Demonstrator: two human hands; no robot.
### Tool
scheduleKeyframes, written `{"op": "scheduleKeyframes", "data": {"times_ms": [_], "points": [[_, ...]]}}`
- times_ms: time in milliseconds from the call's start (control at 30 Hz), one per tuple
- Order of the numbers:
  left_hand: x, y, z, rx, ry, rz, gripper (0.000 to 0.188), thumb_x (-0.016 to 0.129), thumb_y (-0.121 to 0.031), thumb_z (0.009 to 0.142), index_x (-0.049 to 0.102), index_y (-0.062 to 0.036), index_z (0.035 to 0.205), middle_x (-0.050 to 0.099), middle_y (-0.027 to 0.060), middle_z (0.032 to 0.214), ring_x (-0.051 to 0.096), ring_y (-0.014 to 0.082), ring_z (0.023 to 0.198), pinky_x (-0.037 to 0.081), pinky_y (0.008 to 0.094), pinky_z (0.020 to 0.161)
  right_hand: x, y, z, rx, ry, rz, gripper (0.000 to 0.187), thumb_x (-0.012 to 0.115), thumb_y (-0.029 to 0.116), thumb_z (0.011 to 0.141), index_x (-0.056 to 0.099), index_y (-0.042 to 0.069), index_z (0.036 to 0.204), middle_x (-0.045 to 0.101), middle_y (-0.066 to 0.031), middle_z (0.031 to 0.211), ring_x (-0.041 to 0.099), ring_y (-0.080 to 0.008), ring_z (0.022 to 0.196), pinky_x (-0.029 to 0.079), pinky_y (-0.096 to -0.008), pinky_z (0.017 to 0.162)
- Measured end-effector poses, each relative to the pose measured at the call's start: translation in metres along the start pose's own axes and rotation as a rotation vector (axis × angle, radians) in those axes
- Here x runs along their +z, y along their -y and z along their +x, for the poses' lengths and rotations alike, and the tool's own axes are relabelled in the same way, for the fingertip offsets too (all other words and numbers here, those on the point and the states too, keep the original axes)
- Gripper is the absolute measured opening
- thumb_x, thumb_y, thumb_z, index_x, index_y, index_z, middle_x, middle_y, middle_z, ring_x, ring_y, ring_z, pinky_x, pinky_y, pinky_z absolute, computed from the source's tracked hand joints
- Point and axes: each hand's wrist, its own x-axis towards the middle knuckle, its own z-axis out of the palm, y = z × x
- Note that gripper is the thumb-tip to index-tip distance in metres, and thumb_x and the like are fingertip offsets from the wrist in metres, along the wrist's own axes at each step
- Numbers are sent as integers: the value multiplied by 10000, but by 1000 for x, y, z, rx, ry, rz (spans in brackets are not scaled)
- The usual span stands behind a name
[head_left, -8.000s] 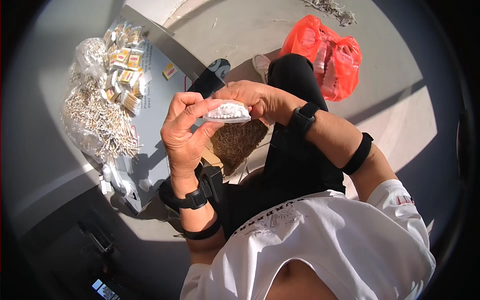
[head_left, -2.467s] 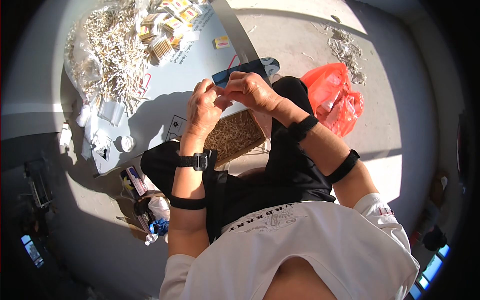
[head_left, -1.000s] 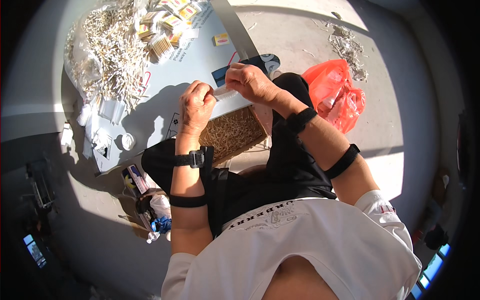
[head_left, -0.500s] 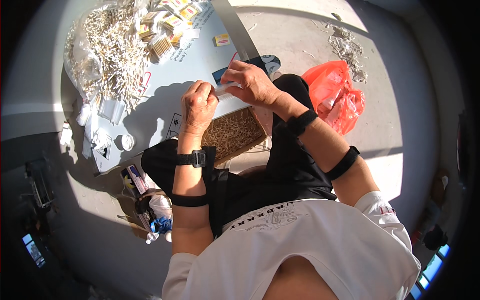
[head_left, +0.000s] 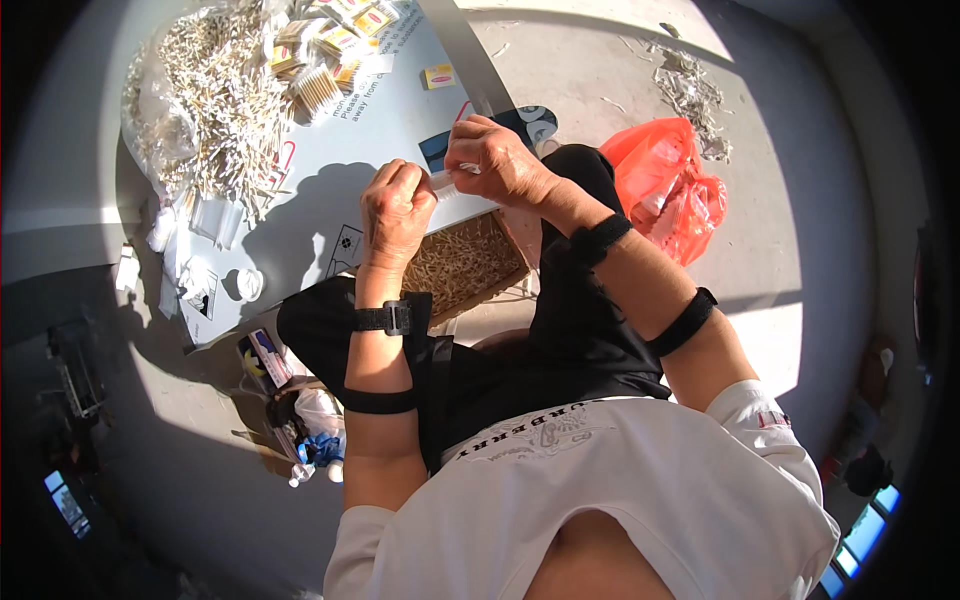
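Observation:
Above the near edge of the table, my left hand [head_left: 397, 210] is closed on one end of a small clear plastic bag [head_left: 444, 187]. My right hand [head_left: 497, 165] grips its other end with curled fingers, so the bag spans the short gap between both fists. Whatever may be inside the bag is hidden by my fingers. Just below my hands, a cardboard box [head_left: 515, 285] holds many loose cotton swabs [head_left: 462, 262]. A big heap of cotton swabs [head_left: 222, 110] lies at the table's far left, partly in clear plastic.
Packed swab bundles with yellow cards [head_left: 340, 42] are piled beside the heap on the grey table [head_left: 320, 140]. One yellow-and-white card [head_left: 438, 76] lies apart. Clear empty sleeves [head_left: 217, 220] rest at the left. A red plastic bag [head_left: 665, 185] sits on the floor at right.
My right hand has closed its fingers further over its end of the plastic bag. My left hand keeps its grip in nearly the same place.

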Motion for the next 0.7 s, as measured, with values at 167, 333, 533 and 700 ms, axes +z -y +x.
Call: {"op": "scheduleKeyframes", "data": {"times_ms": [167, 333, 533, 700], "points": [[1, -1, 0, 6, 3, -26, 130, 606, 84, 691, 534, -17, 732, 566, 107, 712, 588, 315, 682, 481, 396, 593, -14, -8, -7, 22, 4, 24, 78, 672, -3, 676, 638, 24, 741, 592, -80, 815, 586, -271, 849, 501, -354, 740], [2, 1, 1, 2, -26, -18, 152, 611, 94, 687, 521, -23, 726, 545, 109, 691, 576, 314, 655, 467, 397, 570, -29, -12, -12, 95, 3, 20, 80, 645, -4, 670, 650, 24, 746, 596, -78, 814, 595, -268, 841, 505, -355, 732], [5, -4, 2, 17, -17, -29, 151, 628, 89, 699, 530, -21, 732, 558, 109, 702, 586, 312, 667, 476, 397, 583, -20, 4, -14, 287, -2, 237, 162, 653, 40, 682, 688, 32, 840, 593, -56, 885, 607, -198, 826, 486, -298, 770], [6, -7, 2, 4, 5, -29, 134, 637, 77, 707, 550, -17, 744, 583, 106, 724, 600, 311, 691, 488, 391, 606, -8, 11, -6, 464, 56, 276, 141, 691, 88, 702, 694, 27, 829, 594, -70, 853, 600, -178, 795, 483, -291, 738]]}}
